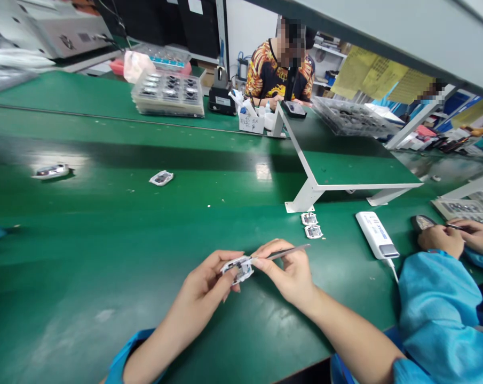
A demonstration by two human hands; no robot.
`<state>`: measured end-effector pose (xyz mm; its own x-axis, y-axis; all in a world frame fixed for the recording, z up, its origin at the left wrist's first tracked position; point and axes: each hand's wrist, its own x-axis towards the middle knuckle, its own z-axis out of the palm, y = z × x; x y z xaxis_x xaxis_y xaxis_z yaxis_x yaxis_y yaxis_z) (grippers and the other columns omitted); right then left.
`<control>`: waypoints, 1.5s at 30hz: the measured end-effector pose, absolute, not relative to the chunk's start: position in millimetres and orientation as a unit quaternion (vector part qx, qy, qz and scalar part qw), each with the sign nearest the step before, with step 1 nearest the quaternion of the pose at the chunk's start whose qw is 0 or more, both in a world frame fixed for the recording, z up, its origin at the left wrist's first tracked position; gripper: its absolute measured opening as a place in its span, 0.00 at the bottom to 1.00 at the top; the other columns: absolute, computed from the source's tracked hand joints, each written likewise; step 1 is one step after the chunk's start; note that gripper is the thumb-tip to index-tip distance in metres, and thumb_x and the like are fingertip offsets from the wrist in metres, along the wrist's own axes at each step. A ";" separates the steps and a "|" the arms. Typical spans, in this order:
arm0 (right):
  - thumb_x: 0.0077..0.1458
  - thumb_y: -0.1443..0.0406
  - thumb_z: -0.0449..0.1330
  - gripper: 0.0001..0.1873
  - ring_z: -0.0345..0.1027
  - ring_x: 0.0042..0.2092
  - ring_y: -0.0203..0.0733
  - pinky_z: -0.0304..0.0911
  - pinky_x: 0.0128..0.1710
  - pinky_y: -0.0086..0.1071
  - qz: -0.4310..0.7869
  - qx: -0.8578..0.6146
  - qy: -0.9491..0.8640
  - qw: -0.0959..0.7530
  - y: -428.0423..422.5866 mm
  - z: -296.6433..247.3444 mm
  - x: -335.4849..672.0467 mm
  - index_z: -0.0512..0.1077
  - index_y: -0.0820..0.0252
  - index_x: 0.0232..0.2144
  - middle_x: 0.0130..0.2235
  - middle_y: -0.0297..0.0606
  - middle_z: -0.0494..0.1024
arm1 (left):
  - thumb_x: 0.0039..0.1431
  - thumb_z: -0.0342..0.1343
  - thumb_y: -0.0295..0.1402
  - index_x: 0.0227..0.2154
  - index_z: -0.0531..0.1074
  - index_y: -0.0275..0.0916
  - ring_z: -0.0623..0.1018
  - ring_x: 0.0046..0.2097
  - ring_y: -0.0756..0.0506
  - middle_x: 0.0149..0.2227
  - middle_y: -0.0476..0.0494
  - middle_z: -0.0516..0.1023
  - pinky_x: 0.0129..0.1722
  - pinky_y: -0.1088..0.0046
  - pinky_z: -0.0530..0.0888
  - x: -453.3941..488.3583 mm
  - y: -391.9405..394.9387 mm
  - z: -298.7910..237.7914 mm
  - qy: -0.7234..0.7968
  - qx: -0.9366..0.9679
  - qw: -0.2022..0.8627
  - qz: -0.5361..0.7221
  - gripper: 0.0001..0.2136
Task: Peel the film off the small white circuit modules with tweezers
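My left hand (203, 282) is closed on a small white module (237, 269), gripping it between thumb and fingers and holding it up just above the green worktop (105, 256). My right hand (285, 272) is closed on a pair of steel tweezers (287, 252), pinching them along the shaft, with their tips reaching in at the module's upper edge. I can't tell exactly where the tips are landing. Just ahead of my hands, two more modules (312, 225) are lying one behind the other on the worktop, near the foot of a white shelf stand (337, 186). A white power bank (376, 234) with a cable is lying to their right. Farther right, a co-worker's hands (451, 237) are working with tweezers over a dark piece, behind a blue sleeve (437, 304). Another module (161, 177) and a similar piece (52, 170) are lying well apart on my left, while a tray of parts (167, 95) is sitting at the far side, near a person in a patterned shirt (273, 74)
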<state>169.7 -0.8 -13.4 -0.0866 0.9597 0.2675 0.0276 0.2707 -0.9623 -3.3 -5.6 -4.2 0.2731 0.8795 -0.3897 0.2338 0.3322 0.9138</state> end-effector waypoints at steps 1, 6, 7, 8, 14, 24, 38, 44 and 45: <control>0.52 0.68 0.64 0.03 0.74 0.36 0.41 0.69 0.39 0.35 0.437 -0.417 -0.593 0.533 -0.9 -13.1 169.6 0.73 0.60 0.30 0.33 0.39 0.78 | 0.54 0.49 0.46 0.46 0.64 0.33 0.67 0.26 0.57 0.27 0.48 0.71 0.25 0.85 0.63 -3.1 -5.5 -3.8 0.542 0.514 0.610 0.264 0.23; 0.52 0.67 0.64 0.03 0.74 0.35 0.41 0.69 0.38 0.35 0.448 -0.418 -0.587 0.530 -1.6 -12.5 168.9 0.72 0.60 0.30 0.32 0.38 0.78 | 0.52 0.52 0.44 0.43 0.66 0.33 0.68 0.27 0.57 0.33 0.44 0.74 0.25 0.85 0.64 -1.5 -5.4 1.7 0.538 0.511 0.607 0.284 0.21; 0.52 0.67 0.64 0.03 0.74 0.35 0.41 0.69 0.38 0.35 0.449 -0.418 -0.586 0.529 -1.8 -12.6 168.9 0.72 0.60 0.30 0.32 0.38 0.78 | 0.51 0.52 0.44 0.42 0.67 0.33 0.69 0.28 0.57 0.35 0.43 0.74 0.25 0.85 0.64 -1.2 -5.5 2.9 0.537 0.508 0.608 0.288 0.21; 0.52 0.67 0.64 0.03 0.74 0.35 0.40 0.69 0.38 0.35 0.450 -0.419 -0.586 0.528 -1.9 -12.7 168.9 0.72 0.60 0.30 0.32 0.38 0.78 | 0.51 0.52 0.45 0.42 0.67 0.33 0.69 0.28 0.57 0.36 0.43 0.75 0.25 0.85 0.64 -0.9 -5.5 3.9 0.536 0.506 0.610 0.291 0.21; 0.51 0.65 0.64 0.05 0.73 0.35 0.40 0.68 0.37 0.34 0.470 -0.442 -0.571 0.508 0.7 -14.4 170.5 0.72 0.60 0.30 0.32 0.38 0.78 | 0.51 0.53 0.44 0.40 0.68 0.34 0.69 0.27 0.57 0.34 0.44 0.75 0.24 0.85 0.63 -2.3 -5.8 4.0 0.535 0.510 0.607 0.294 0.19; 0.49 0.63 0.65 0.07 0.72 0.34 0.39 0.67 0.36 0.33 0.508 -0.440 -0.534 0.512 4.0 -17.3 170.5 0.72 0.60 0.29 0.31 0.37 0.77 | 0.52 0.52 0.43 0.40 0.69 0.34 0.66 0.25 0.57 0.26 0.48 0.73 0.24 0.85 0.62 -2.1 -5.6 3.7 0.530 0.519 0.601 0.298 0.18; 0.49 0.61 0.65 0.09 0.71 0.33 0.39 0.66 0.35 0.32 0.513 -0.449 -0.523 0.512 3.6 -16.4 169.4 0.72 0.60 0.29 0.30 0.37 0.77 | 0.51 0.52 0.44 0.40 0.69 0.34 0.69 0.28 0.56 0.34 0.44 0.75 0.25 0.84 0.64 -3.6 -5.0 1.5 0.530 0.517 0.606 0.290 0.19; 0.48 0.62 0.66 0.09 0.70 0.30 0.37 0.65 0.33 0.30 0.533 -0.449 -0.505 0.509 4.8 -12.7 168.4 0.71 0.60 0.27 0.27 0.35 0.76 | 0.50 0.52 0.44 0.39 0.69 0.34 0.70 0.29 0.56 0.34 0.43 0.75 0.26 0.84 0.65 -3.0 -5.3 3.7 0.527 0.519 0.607 0.291 0.18; 0.47 0.62 0.66 0.08 0.70 0.30 0.37 0.65 0.33 0.30 0.538 -0.448 -0.501 0.509 5.0 -12.5 168.1 0.71 0.60 0.27 0.27 0.35 0.76 | 0.50 0.52 0.44 0.39 0.69 0.34 0.70 0.29 0.55 0.34 0.43 0.75 0.26 0.84 0.65 -3.2 -5.5 4.1 0.527 0.519 0.607 0.290 0.18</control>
<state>168.1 5.0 -12.5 -0.0797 0.9964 0.0277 -0.0989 0.0198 -0.9949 -3.2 -5.5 4.1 0.2762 0.8998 -0.3377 0.1948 0.2916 0.9365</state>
